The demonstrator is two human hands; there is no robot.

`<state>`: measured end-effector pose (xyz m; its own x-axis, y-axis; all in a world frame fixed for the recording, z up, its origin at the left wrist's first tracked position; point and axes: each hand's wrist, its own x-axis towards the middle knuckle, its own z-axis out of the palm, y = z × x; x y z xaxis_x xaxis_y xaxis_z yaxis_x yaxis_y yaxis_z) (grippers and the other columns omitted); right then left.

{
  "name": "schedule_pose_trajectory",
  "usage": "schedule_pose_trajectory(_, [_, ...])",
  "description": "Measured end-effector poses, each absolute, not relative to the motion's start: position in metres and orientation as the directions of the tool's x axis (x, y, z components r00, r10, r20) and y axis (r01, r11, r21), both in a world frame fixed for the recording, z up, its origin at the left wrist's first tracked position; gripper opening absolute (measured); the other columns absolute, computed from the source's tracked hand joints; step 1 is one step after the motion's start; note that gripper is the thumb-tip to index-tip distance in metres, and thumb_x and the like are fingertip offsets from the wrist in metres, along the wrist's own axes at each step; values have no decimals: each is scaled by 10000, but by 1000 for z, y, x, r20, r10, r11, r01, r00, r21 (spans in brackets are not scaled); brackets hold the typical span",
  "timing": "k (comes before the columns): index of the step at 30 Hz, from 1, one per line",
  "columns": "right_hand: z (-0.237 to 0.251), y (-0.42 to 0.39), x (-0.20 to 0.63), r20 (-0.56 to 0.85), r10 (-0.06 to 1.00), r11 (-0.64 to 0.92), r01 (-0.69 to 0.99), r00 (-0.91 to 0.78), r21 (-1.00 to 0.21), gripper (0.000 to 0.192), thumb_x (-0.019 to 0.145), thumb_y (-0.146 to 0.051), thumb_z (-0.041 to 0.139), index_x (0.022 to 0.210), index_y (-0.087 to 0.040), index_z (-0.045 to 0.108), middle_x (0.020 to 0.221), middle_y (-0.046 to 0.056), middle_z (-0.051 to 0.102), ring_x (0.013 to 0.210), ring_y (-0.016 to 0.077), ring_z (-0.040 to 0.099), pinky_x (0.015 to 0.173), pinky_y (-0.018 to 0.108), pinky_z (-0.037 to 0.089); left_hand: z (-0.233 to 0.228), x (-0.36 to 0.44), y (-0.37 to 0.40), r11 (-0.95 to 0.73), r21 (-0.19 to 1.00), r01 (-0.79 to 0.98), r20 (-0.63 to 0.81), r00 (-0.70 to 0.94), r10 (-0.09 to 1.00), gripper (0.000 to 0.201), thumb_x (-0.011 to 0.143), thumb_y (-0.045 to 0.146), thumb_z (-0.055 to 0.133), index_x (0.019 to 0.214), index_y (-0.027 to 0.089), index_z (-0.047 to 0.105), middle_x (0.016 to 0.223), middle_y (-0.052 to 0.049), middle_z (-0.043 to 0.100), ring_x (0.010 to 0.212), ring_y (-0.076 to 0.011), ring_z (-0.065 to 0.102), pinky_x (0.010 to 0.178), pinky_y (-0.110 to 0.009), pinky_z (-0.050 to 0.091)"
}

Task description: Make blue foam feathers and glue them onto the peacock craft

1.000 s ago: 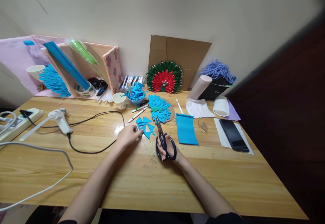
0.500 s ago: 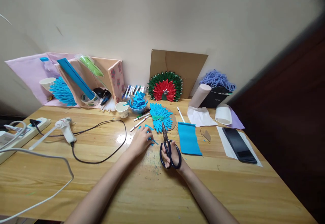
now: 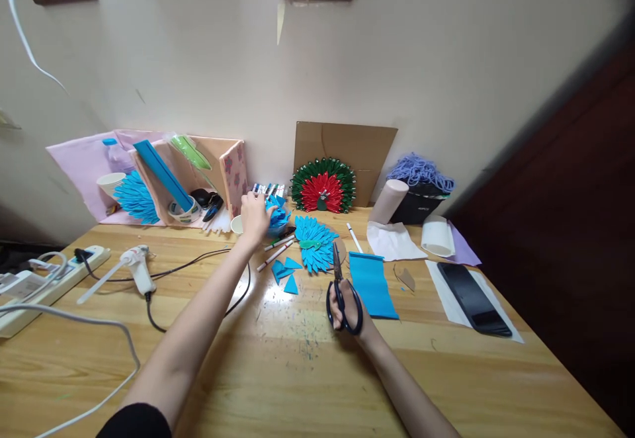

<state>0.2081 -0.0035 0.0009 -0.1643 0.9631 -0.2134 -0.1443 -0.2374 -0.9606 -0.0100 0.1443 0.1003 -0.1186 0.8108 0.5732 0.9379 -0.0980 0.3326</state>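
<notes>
1. Blue paper pieces (image 3: 291, 285) lie clustered on the table (image 3: 297, 388), nearer the person than the feathered blue craft (image 3: 316, 243); more are heaped in the bowl (image 3: 278, 231), rising above its rim.
2. The left hand (image 3: 255, 216) is at the bowl's left side, fingers bent by the heap; I cannot tell whether it holds a piece.
3. The right hand (image 3: 348, 306) grips the scissors (image 3: 338, 269) by their handles, the blades looking closed and pointing away from the person.
4. The paper cup (image 3: 237, 225) stands left of the bowl, partly hidden by the left arm; its contents cannot be seen.
5. Inside the pink fabric box (image 3: 233, 173), a blue strip (image 3: 163, 173) leans in a tape roll (image 3: 186, 212). Lavender yarn (image 3: 421, 170) tops the black box (image 3: 417, 208).
6. Speckled wood spreads between the forearms. The blue sheet (image 3: 374, 286) lies just right of the scissors; farther right, the table's edge slants past the phone (image 3: 473, 299).
</notes>
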Motion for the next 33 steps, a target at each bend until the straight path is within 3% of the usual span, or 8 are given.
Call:
schedule_pose_trajectory(4, [17, 9, 240, -183, 972, -221, 318, 145, -922, 473, 768, -645, 388, 660, -192, 473, 412, -45, 452, 349, 107, 444, 371, 203, 334, 94, -3, 113, -203, 263, 943, 598, 6, 802, 249, 844, 251, 474, 1045, 127, 554, 1014, -139, 547, 969, -275, 473, 798, -373, 394])
schedule_pose_trajectory(7, [26, 15, 266, -10, 940, -284, 762, 342, -582, 364, 792, -517, 445, 701, -185, 565, 612, 50, 610, 573, 177, 578, 483, 235, 346, 71, 1, 77, -467, 304, 830, 388, 340, 857, 157, 852, 277, 464, 874, 185, 589, 892, -70, 597, 879, -226, 514, 756, -335, 408])
schedule_pose_trajectory(10, [27, 18, 283, -14, 913, -389, 860, 408, -329, 342, 799, -472, 467, 807, -167, 623, 769, 120, 665, 729, 235, 621, 550, 266, 358, 43, 1, 53, -471, 429, 771, 239, 405, 882, 144, 780, 274, 571, 894, 186, 582, 933, -68, 611, 922, -224, 524, 772, -329, 413])
schedule_pose_trajectory(14, [21, 17, 293, -25, 889, -451, 864, 458, -224, 339, 794, -441, 510, 899, -145, 638, 838, 144, 674, 789, 263, 624, 595, 295, 378, 21, 1, 41, -395, 509, 765, 119, 392, 912, 243, 712, 275, 636, 932, 184, 587, 916, -65, 613, 907, -229, 541, 760, -329, 417])
schedule_pose_trajectory(21, [13, 18, 299, 200, 897, -341, 905, 394, -252, 217, 769, -315, 567, 863, -130, 627, 930, 144, 618, 886, 268, 566, 698, 315, 398, 8, 7, 32, -307, 625, 718, 81, 331, 940, 244, 739, 232, 582, 979, 189, 592, 841, -47, 610, 795, -193, 564, 700, -304, 423])
schedule_pose_trajectory(25, [13, 15, 276, 371, 903, -61, 921, 216, -386, 161, 809, -270, 489, 835, -161, 604, 864, 103, 597, 849, 246, 534, 723, 329, 398, 6, 5, 29, -280, 629, 725, 182, 212, 960, 206, 757, 266, 571, 949, 196, 593, 834, -45, 591, 805, -203, 552, 708, -323, 416])
schedule_pose_trajectory(29, [16, 3, 235, 332, 930, 323, 782, -158, -533, 128, 832, -194, 455, 766, -190, 565, 795, 62, 595, 794, 205, 526, 697, 308, 405, 8, 2, 25, -314, 563, 764, 210, 235, 949, 214, 709, 333, 644, 878, 204, 621, 856, -47, 570, 844, -215, 525, 729, -333, 401])
schedule_pose_trajectory(33, [15, -9, 205, 290, 909, 416, 691, -299, -591, 99, 828, -167, 478, 773, -196, 555, 790, 50, 591, 812, 202, 524, 687, 305, 412, 11, 3, 21, -371, 551, 747, 181, 326, 928, 184, 701, 353, 666, 793, 200, 623, 790, -31, 564, 795, -196, 517, 696, -305, 390])
